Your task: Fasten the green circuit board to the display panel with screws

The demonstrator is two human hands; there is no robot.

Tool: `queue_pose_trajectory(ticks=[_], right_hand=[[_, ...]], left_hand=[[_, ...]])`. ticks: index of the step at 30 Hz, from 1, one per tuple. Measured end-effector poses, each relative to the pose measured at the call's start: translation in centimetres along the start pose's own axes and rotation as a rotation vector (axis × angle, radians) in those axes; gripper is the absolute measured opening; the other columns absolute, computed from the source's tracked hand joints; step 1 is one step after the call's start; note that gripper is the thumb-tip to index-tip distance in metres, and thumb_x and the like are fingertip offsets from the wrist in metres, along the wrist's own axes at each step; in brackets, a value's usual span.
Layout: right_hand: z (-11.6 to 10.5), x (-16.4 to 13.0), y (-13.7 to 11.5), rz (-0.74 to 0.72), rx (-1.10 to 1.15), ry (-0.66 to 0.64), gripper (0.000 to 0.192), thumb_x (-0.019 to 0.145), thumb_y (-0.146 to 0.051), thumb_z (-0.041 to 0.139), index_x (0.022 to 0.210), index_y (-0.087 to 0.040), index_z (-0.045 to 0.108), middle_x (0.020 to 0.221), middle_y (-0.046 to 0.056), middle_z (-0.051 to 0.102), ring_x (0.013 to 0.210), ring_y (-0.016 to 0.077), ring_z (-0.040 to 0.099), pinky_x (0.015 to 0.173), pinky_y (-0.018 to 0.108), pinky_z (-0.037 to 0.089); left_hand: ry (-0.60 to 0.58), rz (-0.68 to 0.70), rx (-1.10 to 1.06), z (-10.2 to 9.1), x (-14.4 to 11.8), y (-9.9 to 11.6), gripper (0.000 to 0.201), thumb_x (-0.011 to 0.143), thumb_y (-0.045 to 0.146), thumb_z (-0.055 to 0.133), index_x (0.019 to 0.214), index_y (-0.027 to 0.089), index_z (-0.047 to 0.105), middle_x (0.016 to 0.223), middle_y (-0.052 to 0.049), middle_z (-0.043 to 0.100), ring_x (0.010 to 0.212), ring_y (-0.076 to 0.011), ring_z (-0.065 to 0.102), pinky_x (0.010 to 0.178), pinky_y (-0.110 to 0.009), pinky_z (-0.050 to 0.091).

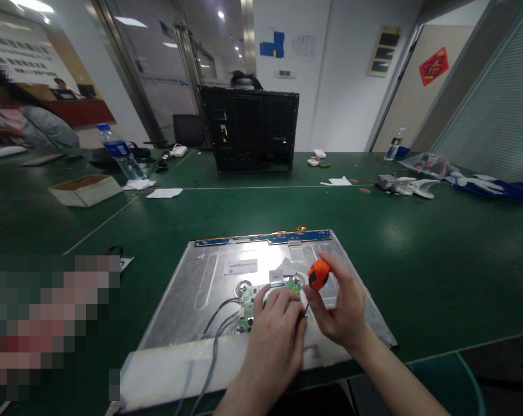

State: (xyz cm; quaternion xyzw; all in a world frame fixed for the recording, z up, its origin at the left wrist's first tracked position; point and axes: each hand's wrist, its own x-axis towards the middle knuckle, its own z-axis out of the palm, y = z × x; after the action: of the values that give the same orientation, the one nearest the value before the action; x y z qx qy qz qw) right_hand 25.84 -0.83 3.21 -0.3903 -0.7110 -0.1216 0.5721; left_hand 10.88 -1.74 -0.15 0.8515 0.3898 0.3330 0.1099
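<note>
- Fingers: left hand (273, 334) lies palm down, fingers together and curled, pressing on the small green circuit board (249, 304); whether they pinch anything cannot be told. Right hand (341, 306) has fingers clamped around the orange-and-black screwdriver (318, 275), shaft angled down toward the left fingertips.
- Board sits on the grey metal panel (209, 289), near its middle; grey cables (215, 335) run from it toward the near edge.
- Panel lies flat on the green table (417, 260), a blue strip (265, 237) along its far edge.
- Table, left to right: open cardboard box (85, 189), water bottle (120, 151), loose paper sheets (163, 193), upright black computer case (250, 128), second bottle (394, 144), white gloves (417, 187).
- Room: another person seated far left; white back wall with posters; door at right bearing a red decoration (433, 66).
</note>
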Motion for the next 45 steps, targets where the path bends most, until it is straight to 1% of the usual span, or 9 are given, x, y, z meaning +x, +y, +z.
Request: queue_pose_trajectory(ticks=[4,7,10,17,26,32,37,42,45], right_hand=[[0.1,-0.4,0.2,0.019,0.029,-0.008,0.053,0.089,-0.018,0.057,0.140,-0.016,0.044,0.099,0.010,0.069,0.077,0.0194,0.067,0.065,0.034,0.059],[0.3,-1.0,0.4,0.067,0.097,-0.009,0.056,0.088,-0.017,0.056,0.142,-0.016,0.042,0.103,0.010,0.068,0.085,0.0206,0.069,0.074,0.037,0.060],[0.5,-1.5,0.5,0.105,0.207,-0.010,0.059,0.089,-0.014,0.055,0.145,-0.017,0.036,0.106,0.010,0.069,0.093,0.0210,0.070,0.082,0.039,0.060],[0.5,-1.5,0.5,0.090,0.319,-0.067,0.059,0.090,-0.010,0.050,0.145,-0.019,0.033,0.117,0.014,0.066,0.106,0.0230,0.068,0.083,0.041,0.059],[0.6,-1.7,0.6,0.064,0.282,-0.048,0.061,0.090,-0.012,0.051,0.147,-0.020,0.032,0.114,0.013,0.066,0.102,0.0235,0.068,0.082,0.043,0.059],[0.8,-2.2,0.9,0.060,0.220,-0.032,0.063,0.089,-0.015,0.054,0.148,-0.021,0.033,0.105,0.011,0.063,0.089,0.0224,0.067,0.074,0.041,0.059],[0.7,-1.9,0.7,0.045,0.233,-0.041,0.062,0.090,-0.013,0.053,0.148,-0.020,0.033,0.105,0.011,0.065,0.089,0.0220,0.068,0.076,0.042,0.060],[0.5,-1.2,0.5,0.046,0.271,-0.065,0.057,0.093,-0.013,0.048,0.147,-0.019,0.032,0.112,0.013,0.069,0.099,0.0226,0.070,0.081,0.043,0.060],[0.5,-1.1,0.4,0.048,0.274,-0.067,0.055,0.094,-0.014,0.048,0.147,-0.020,0.033,0.112,0.012,0.069,0.099,0.0221,0.070,0.082,0.043,0.060]], left_hand=[[-0.005,-0.002,-0.006,0.0,-0.1,0.0,0.020,0.087,0.008,0.046,0.089,0.022,0.060,0.102,-0.004,0.068,0.101,-0.0233,0.061,0.108,-0.050,0.032],[-0.006,-0.012,-0.026,0.1,-0.1,0.0,0.021,0.087,0.008,0.046,0.091,0.022,0.061,0.103,-0.003,0.068,0.102,-0.0234,0.060,0.109,-0.051,0.030],[-0.002,-0.019,-0.031,0.1,-0.1,0.1,0.021,0.086,0.007,0.047,0.091,0.022,0.061,0.100,-0.002,0.068,0.101,-0.0235,0.060,0.108,-0.051,0.030],[0.009,-0.006,-0.009,0.3,-0.1,-0.1,0.021,0.086,0.007,0.049,0.092,0.022,0.061,0.100,-0.003,0.068,0.100,-0.0232,0.060,0.108,-0.049,0.031],[0.025,0.008,-0.029,0.4,-0.1,-0.2,0.023,0.087,0.005,0.047,0.094,0.022,0.062,0.100,-0.002,0.068,0.099,-0.0224,0.060,0.109,-0.048,0.029],[0.021,0.012,-0.007,0.4,-0.2,-0.2,0.022,0.085,0.004,0.050,0.093,0.022,0.061,0.102,0.000,0.068,0.101,-0.0214,0.060,0.109,-0.047,0.029],[0.029,0.018,0.016,0.7,-0.2,-0.2,0.022,0.086,0.004,0.049,0.094,0.021,0.061,0.101,-0.002,0.068,0.099,-0.0217,0.060,0.108,-0.047,0.030],[0.030,0.027,0.049,0.7,0.0,-0.2,0.022,0.086,0.004,0.047,0.093,0.021,0.060,0.096,-0.002,0.068,0.097,-0.0224,0.061,0.107,-0.047,0.032],[0.017,0.037,0.101,0.8,0.0,-0.2,0.023,0.085,0.003,0.048,0.093,0.021,0.059,0.097,-0.002,0.068,0.098,-0.0227,0.061,0.107,-0.047,0.033]])
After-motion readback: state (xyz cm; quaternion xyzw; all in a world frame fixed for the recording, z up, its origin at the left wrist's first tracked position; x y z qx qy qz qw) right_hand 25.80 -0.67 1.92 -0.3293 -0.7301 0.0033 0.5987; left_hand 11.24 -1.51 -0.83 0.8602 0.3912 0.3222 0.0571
